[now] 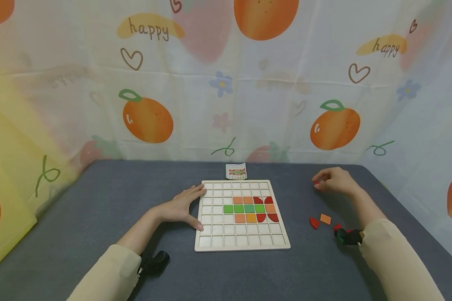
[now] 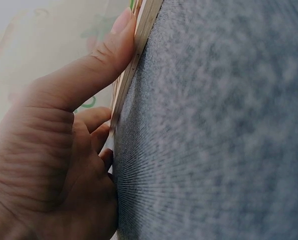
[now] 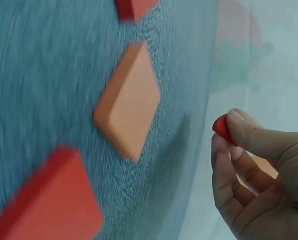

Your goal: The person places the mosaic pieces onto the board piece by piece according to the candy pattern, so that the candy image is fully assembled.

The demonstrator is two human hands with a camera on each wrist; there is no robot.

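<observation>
A white square grid board (image 1: 229,241) lies flat on the table, with green, orange and red pieces set in its middle and right cells. My left hand (image 1: 181,207) rests at its left edge, thumb and fingers spread and touching the rim; in the left wrist view the thumb lies against the wooden edge (image 2: 147,25). To the right of the board my right hand (image 1: 336,180) pinches a small red piece (image 3: 222,129) between thumb and fingertips, above the table. Nearer me lie an orange square piece (image 1: 325,219) and a red rounded-edge piece (image 1: 314,223).
A small printed pattern card (image 1: 236,167) stands behind the board's far edge. More red pieces (image 1: 337,227) lie near the right wrist, partly hidden by the black wrist camera (image 1: 347,237). A fruit-printed curtain (image 1: 226,117) hangs behind the dark grey table (image 1: 165,175).
</observation>
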